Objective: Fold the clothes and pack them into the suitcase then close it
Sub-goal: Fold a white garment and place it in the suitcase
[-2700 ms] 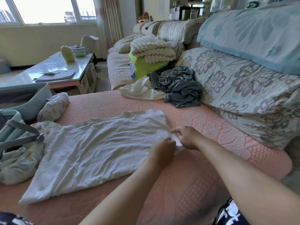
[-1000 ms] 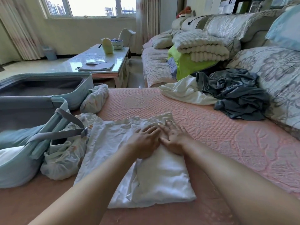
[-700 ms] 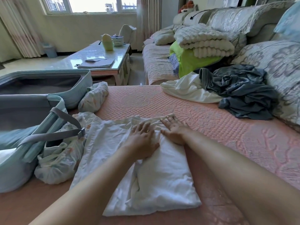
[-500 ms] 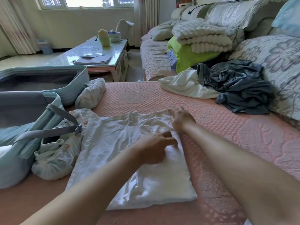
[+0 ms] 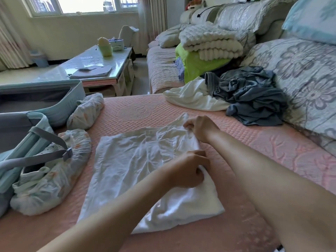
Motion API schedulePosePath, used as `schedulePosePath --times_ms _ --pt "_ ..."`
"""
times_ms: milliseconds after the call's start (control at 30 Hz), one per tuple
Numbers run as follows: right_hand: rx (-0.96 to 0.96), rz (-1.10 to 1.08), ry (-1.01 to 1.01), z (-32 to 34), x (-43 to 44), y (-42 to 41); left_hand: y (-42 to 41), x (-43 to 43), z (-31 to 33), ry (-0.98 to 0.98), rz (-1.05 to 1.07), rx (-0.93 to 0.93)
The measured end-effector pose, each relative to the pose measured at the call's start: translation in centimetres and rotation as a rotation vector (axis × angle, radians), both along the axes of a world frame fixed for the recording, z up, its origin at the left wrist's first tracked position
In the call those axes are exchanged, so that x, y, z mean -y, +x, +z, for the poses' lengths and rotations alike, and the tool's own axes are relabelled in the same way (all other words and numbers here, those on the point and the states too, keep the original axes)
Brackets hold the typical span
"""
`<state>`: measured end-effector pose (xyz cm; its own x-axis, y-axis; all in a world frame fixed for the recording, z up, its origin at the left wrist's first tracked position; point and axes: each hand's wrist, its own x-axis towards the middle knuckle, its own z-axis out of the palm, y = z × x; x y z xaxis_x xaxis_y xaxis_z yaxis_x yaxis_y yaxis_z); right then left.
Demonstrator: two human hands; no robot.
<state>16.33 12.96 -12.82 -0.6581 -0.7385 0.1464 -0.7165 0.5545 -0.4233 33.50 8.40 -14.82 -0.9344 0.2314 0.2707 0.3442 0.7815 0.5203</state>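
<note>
A white garment (image 5: 127,166) lies partly folded on the pink sofa cover (image 5: 254,151). My right hand (image 5: 200,127) pinches its far right corner and lifts it a little. My left hand (image 5: 189,170) grips the folded right edge nearer to me. An open pale blue suitcase (image 5: 54,106) stands at the left, with grey straps across its near half. A patterned light bundle (image 5: 51,171) lies against it, and a second one (image 5: 85,111) beyond. Unfolded white cloth (image 5: 192,97) and grey clothes (image 5: 254,95) lie in a heap at the far right.
Floral back cushions (image 5: 300,73) run along the right. A folded cream blanket (image 5: 211,40) sits on green cloth (image 5: 196,66) farther back. A glass coffee table (image 5: 91,70) with papers and a yellow-green container stands beyond the suitcase.
The garment's right side was folded over and pressed flat by both hands. Now both hands have curled onto its right edge, the right one raising the far corner.
</note>
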Motion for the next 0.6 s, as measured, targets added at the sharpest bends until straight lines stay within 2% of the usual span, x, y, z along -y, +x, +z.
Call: schedulePosePath --times_ms 67,200,267,333,367,467,600 --pt "-0.032 -0.072 0.050 -0.2 -2.2 -1.7 -1.6 -2.0 -0.3 0.023 -0.006 0.007" --pt "-0.077 -0.126 0.234 -0.4 -5.3 -2.7 -3.0 -3.8 -1.2 -0.053 -0.027 -0.001" --pt "-0.067 -0.109 0.351 -0.3 -5.8 -1.9 -2.7 -2.9 -1.8 -0.106 0.043 -0.052" --pt "-0.078 -0.104 0.402 -0.3 -5.8 -0.4 -1.8 -1.8 -1.9 -0.238 0.174 -0.116" --pt "-0.102 -0.091 0.395 -0.4 -5.7 0.5 -1.2 -1.2 -2.0 -0.316 0.234 -0.084" --pt "-0.141 -0.001 0.374 -1.1 -5.2 3.5 1.8 0.0 -2.9 -0.505 0.293 0.206" --pt "0.013 0.029 0.444 -2.9 -4.7 6.8 5.0 0.7 -3.3 -0.529 0.276 0.322"
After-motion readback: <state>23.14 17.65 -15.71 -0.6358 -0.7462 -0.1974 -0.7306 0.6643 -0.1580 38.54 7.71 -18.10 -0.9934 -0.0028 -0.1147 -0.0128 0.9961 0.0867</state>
